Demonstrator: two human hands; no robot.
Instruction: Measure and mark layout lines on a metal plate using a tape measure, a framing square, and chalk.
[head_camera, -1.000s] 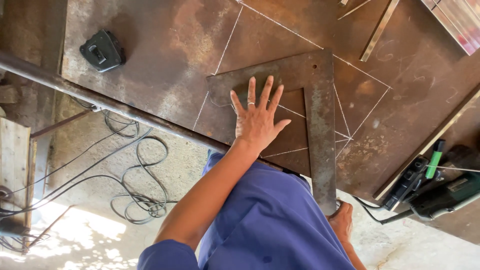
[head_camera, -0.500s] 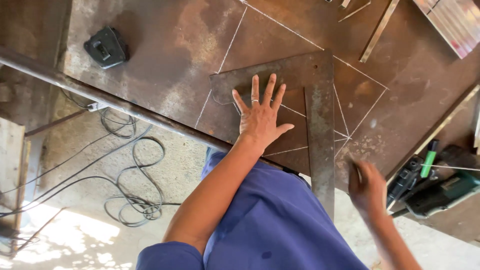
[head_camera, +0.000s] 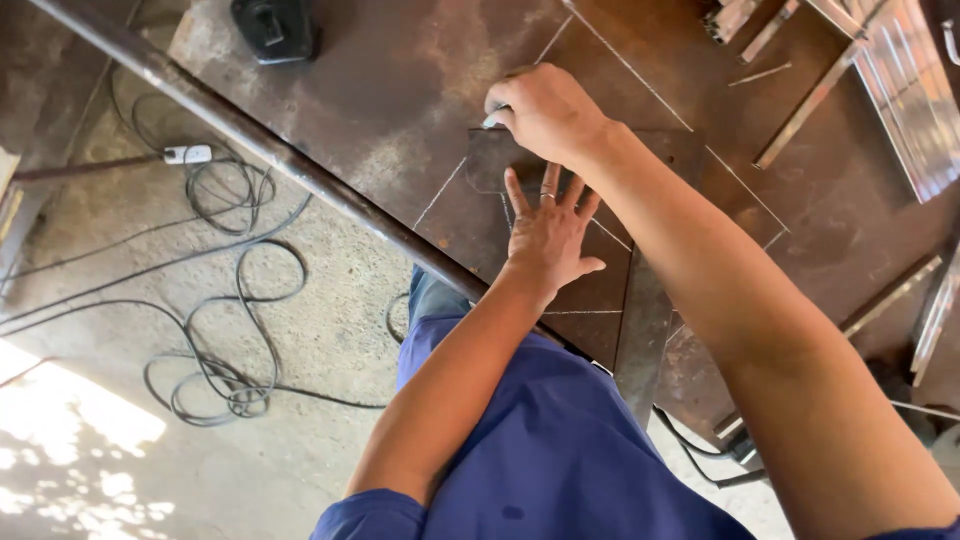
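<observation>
Left hand (head_camera: 548, 232) flat, fingers spread, pinning steel square (head_camera: 640, 330); right hand (head_camera: 545, 112) at 12 o'clock, grip pinching white chalk (head_camera: 494, 120).

Black cables (head_camera: 225, 300) coil on the concrete floor (head_camera: 100, 330) (a white plug (head_camera: 188, 154) nearby).

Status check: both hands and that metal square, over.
Left hand flat on the metal square, fingers spread. Right hand at the square's far corner, pinching a small white piece. Square lies on the chalk-lined steel plate. Nothing in the way.
</observation>
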